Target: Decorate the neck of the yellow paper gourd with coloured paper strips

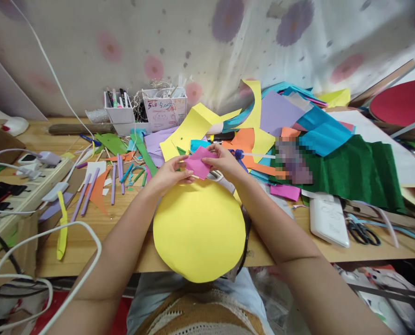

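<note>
A small pink piece of paper [199,163] is held up between my two hands, above the far edge of a large yellow paper disc [199,232]. My left hand [174,174] pinches the pink paper's left side between thumb and fingers. On the upper right side, my right hand [224,160] grips it with thumb and fingertips. The yellow disc lies near my body and reaches past the table's front edge. Just beyond my right hand is a blue-capped tool [240,154] with a pale shaft; its kind is unclear.
Rolled purple paper sticks [90,190] and scraps lie left, near a power strip [22,200] with cables. Coloured sheets and green crepe paper [361,172] pile up right. A white power bank [329,218] and scissors [363,231] lie near the front. Pen boxes [165,111] stand behind.
</note>
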`<state>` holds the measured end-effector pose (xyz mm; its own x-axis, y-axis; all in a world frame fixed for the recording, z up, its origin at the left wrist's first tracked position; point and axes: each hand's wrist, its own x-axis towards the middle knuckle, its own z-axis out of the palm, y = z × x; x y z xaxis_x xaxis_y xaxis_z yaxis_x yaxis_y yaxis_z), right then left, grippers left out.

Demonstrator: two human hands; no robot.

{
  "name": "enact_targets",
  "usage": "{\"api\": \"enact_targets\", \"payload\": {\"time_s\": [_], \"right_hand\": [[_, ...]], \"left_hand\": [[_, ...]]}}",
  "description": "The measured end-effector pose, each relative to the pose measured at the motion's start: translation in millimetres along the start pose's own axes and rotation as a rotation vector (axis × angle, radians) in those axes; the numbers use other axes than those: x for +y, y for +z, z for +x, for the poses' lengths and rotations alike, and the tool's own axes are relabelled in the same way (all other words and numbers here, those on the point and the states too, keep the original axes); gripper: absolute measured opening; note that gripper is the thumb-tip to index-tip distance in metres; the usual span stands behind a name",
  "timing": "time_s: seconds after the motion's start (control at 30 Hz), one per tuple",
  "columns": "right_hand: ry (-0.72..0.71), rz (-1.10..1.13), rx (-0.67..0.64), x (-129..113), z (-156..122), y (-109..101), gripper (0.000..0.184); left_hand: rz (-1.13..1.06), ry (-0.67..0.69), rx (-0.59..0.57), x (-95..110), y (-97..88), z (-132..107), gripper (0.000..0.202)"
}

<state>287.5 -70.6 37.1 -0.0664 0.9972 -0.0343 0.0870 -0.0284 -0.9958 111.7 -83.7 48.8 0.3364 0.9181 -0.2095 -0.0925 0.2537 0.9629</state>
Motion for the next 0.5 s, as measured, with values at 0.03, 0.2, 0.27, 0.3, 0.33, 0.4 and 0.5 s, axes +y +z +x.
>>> {"api": "enact_targets", "payload": {"time_s": [0.03,0.2,0.27,0.3,0.33,0.4,0.5], "right_hand": [[-0.016,-0.026,-0.007,0,0,-1,0.034],[0.013,0.086,-0.001,-3,-3,4,0.040],[0.084,0.205,-0.045,-5,-6,8,0.045],[0.119,0.248,-0.075,-5,-8,11,0.047],[0.144,0.268,-0.100,-4,-9,13,0.051],[0.160,0.234,-0.112,-1,-9,18,0.061],[0.122,0.106,-0.021,5,-7,21,0.073]], "left_hand": [[0.017,-0.024,-0.034,-1,0.2,0,0.043],[0.044,-0.036,0.018,-9,2.2,7,0.014],[-0.024,0.054,0.122,-13,3.2,10,0.013],[-0.055,0.091,0.162,-14,3.6,12,0.012],[-0.074,0.117,0.192,-16,4.0,13,0.011],[-0.085,0.142,0.221,-18,4.8,14,0.010],[-0.076,0.140,0.227,-19,6.4,14,0.012]]}}
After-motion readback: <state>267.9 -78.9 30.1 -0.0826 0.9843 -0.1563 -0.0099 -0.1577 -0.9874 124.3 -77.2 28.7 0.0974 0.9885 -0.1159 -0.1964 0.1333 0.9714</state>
